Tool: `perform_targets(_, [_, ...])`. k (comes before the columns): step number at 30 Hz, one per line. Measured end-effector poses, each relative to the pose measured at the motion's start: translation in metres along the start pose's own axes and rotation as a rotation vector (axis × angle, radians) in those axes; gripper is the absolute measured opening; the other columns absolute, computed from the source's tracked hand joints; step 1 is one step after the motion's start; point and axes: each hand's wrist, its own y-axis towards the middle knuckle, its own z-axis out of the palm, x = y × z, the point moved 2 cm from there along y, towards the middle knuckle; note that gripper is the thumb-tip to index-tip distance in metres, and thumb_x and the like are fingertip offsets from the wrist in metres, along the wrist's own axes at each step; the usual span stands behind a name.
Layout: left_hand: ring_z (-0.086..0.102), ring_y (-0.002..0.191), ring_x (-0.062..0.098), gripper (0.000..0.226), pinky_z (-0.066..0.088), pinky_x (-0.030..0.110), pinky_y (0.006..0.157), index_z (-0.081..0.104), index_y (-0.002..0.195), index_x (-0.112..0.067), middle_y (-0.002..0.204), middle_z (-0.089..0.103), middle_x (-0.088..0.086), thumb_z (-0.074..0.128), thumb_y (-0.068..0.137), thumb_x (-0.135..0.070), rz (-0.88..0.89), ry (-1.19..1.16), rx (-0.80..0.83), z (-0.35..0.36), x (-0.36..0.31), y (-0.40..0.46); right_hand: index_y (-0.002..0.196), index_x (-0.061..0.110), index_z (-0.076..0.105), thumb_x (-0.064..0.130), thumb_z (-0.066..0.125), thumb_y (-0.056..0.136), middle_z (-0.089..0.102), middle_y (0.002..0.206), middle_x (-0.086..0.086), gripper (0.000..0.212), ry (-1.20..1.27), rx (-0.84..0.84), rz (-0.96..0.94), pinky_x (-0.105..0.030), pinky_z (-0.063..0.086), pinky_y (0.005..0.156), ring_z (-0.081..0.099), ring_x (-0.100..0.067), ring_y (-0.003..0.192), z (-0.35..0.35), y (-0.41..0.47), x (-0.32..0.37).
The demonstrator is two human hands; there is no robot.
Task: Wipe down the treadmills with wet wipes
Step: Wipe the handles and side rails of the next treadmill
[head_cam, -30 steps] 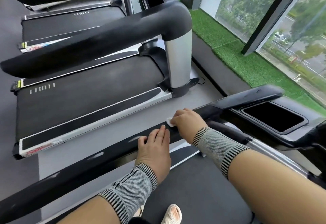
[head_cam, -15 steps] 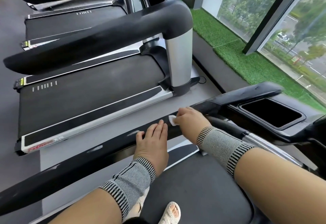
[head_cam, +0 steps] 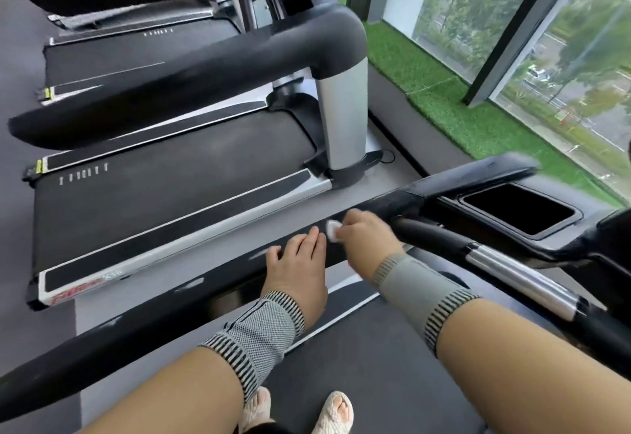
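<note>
Head view: right hand (head_cam: 367, 235) fingers pinch wet wipe (head_cam: 333, 230) on handrail (head_cam: 136, 317); left hand (head_cam: 297, 271) flat, fingers together, beside it.

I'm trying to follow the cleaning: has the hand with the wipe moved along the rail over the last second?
Barely. The right hand with the wipe sits at about the same spot on the black rail, just short of the cup tray, beside the left hand.

Three treadmills (head_cam: 177, 174) side by side, one wipe (head_cam: 332, 230), two hands, left (head_cam: 297, 262) and right (head_cam: 367, 233), two wrist sleeves (head_cam: 256, 338), two sandalled feet (head_cam: 336, 411).
</note>
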Motion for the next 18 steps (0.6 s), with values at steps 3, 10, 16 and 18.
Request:
perform_targets(3, [0.008, 0.144, 0.014, 0.071, 0.012, 0.046, 0.114, 0.004, 0.152, -0.019, 0.160, -0.001, -0.005, 0.042, 0.093, -0.030, 0.044, 0.022, 0.014, -0.004, 0.005, 0.001, 0.110, 0.012, 0.063, 0.006, 0.053, 0.087, 0.054, 0.110, -0.008, 0.025, 0.025, -0.027, 0.121, -0.033, 0.046, 0.088, 0.051, -0.026, 0.105, -0.009, 0.006, -0.018])
perform_targets(10, [0.012, 0.142, 0.013, 0.065, 0.011, 0.043, 0.112, 0.013, 0.151, -0.020, 0.158, 0.008, -0.006, 0.041, 0.094, -0.035, 0.078, 0.015, -0.058, -0.003, 0.023, -0.014, 0.115, 0.016, 0.062, 0.008, 0.054, 0.088, 0.051, 0.111, -0.005, 0.029, 0.075, -0.006, 0.055, -0.028, 0.042, 0.087, 0.049, -0.024, 0.104, -0.003, 0.015, -0.003])
perform_targets(16, [0.035, 0.131, 0.018, 0.069, 0.027, 0.042, 0.102, 0.032, 0.146, -0.020, 0.148, 0.033, -0.004, 0.055, 0.083, -0.033, 0.078, -0.032, -0.095, 0.006, 0.039, -0.022, 0.111, 0.018, 0.067, 0.005, 0.058, 0.085, 0.053, 0.105, -0.005, 0.031, 0.015, -0.017, 0.085, -0.028, 0.042, 0.087, 0.050, -0.025, 0.103, 0.006, 0.019, 0.009])
perform_targets(18, [0.028, 0.136, 0.017, 0.069, 0.022, 0.042, 0.105, 0.023, 0.149, -0.021, 0.152, 0.025, -0.006, 0.050, 0.087, -0.033, 0.103, -0.040, -0.079, 0.006, 0.039, -0.020, 0.112, 0.016, 0.067, 0.005, 0.056, 0.085, 0.055, 0.107, -0.006, 0.032, 0.047, -0.019, 0.123, -0.028, 0.042, 0.088, 0.052, -0.025, 0.103, -0.001, 0.023, 0.002])
